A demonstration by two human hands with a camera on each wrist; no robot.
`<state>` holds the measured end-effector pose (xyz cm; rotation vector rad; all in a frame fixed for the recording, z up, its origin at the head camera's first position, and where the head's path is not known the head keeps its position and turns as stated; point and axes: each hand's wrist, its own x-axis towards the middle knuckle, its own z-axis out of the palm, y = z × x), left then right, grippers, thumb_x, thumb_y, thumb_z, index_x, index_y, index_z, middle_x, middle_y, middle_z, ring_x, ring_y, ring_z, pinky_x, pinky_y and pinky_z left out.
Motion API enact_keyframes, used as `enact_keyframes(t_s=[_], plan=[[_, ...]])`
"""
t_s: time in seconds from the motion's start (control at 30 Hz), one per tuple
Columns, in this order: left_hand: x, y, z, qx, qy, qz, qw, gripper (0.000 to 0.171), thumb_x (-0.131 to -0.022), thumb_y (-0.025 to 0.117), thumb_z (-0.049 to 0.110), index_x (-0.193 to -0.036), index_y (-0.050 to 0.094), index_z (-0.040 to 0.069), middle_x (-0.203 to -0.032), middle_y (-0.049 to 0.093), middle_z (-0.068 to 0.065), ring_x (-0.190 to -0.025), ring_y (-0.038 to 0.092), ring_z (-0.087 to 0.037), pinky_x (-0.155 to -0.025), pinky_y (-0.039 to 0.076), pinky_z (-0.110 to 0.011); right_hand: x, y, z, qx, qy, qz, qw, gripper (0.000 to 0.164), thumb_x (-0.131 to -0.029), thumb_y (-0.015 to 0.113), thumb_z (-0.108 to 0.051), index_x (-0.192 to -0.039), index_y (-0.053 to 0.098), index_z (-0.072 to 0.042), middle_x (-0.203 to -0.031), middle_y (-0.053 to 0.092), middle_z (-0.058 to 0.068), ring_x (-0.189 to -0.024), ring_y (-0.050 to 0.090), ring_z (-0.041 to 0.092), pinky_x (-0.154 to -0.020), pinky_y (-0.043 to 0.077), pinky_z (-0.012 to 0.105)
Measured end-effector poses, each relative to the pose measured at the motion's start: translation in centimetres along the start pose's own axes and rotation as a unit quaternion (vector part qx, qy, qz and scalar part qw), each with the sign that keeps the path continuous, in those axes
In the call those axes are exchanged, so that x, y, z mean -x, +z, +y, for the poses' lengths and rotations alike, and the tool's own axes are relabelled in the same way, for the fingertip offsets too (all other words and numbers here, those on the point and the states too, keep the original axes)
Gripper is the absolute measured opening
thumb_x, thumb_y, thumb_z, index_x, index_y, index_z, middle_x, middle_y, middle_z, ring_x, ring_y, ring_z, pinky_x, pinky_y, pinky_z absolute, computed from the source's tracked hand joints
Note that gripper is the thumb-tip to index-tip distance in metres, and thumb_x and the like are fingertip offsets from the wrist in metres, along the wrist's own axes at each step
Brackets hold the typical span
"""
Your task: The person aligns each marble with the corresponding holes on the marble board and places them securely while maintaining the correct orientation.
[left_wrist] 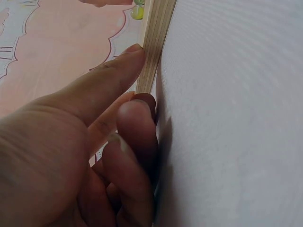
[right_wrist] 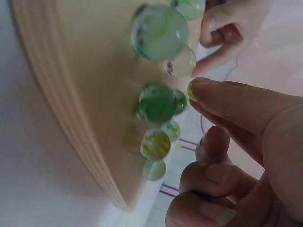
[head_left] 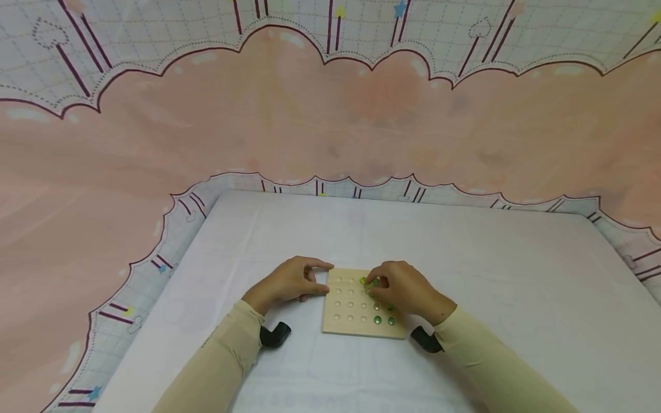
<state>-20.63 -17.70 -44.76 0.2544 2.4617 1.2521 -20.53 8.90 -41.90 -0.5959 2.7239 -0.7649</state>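
A square wooden board (head_left: pixel 341 328) with rows of round hollows lies flat on the white surface. My left hand (head_left: pixel 294 281) rests at its left side, thumb and index finger touching the edge near the far left corner. In the left wrist view the other fingers (left_wrist: pixel 128 161) curl loosely beside the board. Over the right part of the board, my right hand (head_left: pixel 408 289) pinches a yellow-green marble (right_wrist: pixel 191 91) between thumb and index finger. Several green, yellow and clear marbles sit in the right-hand hollows, among them a green marble (right_wrist: pixel 157 104). The right hand partly hides them in the head view.
White cloth (head_left: pixel 289 229) covers the tabletop around the board. A patterned pink and white curtain (head_left: pixel 330 120) hangs behind and to the sides. Black wrist mounts (head_left: pixel 275 335) stick out below both wrists, close to the cloth.
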Motion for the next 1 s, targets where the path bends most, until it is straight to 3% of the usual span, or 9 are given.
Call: enact_keyframes(t_s=[0.7, 0.87, 1.0], plan=[[-0.1, 0.2, 0.1, 0.002, 0.003, -0.004, 1.0, 0.052, -0.082, 0.084, 0.023, -0.131, 0.067, 0.022, -0.066, 0.059, -0.001, -0.046, 0.048, -0.011, -0.049, 0.039, -0.024, 0.3, 0.9, -0.4, 0.03, -0.03, 0.002, 0.999, 0.015, -0.086, 0.075, -0.009, -0.098, 0.08, -0.015, -0.072, 0.054, -0.005, -0.066, 0.046, 0.011, -0.056, 0.034, 0.024], [-0.1, 0.2, 0.0, 0.003, 0.002, -0.007, 1.0, 0.053, -0.082, 0.084, 0.023, -0.131, 0.066, 0.022, -0.066, 0.058, -0.001, -0.046, 0.048, -0.011, -0.05, 0.039, -0.024, 0.6, 0.5, -0.4, 0.01, -0.024, -0.002, 1.0, 0.019, -0.086, 0.077, -0.013, -0.104, 0.079, -0.015, -0.071, 0.053, -0.004, -0.066, 0.047, 0.011, -0.056, 0.034, 0.024], [0.0, -0.1, -0.1, 0.001, -0.009, -0.007, 0.9999, 0.056, -0.082, 0.083, 0.024, -0.134, 0.064, 0.022, -0.07, 0.06, -0.002, -0.049, 0.05, -0.012, -0.051, 0.039, -0.024, 1.4, -0.5, -0.1, 0.006, -0.042, 0.012, 0.999, 0.021, -0.089, 0.076, -0.018, -0.11, 0.077, -0.015, -0.071, 0.055, -0.006, -0.065, 0.048, 0.01, -0.055, 0.038, 0.022]])
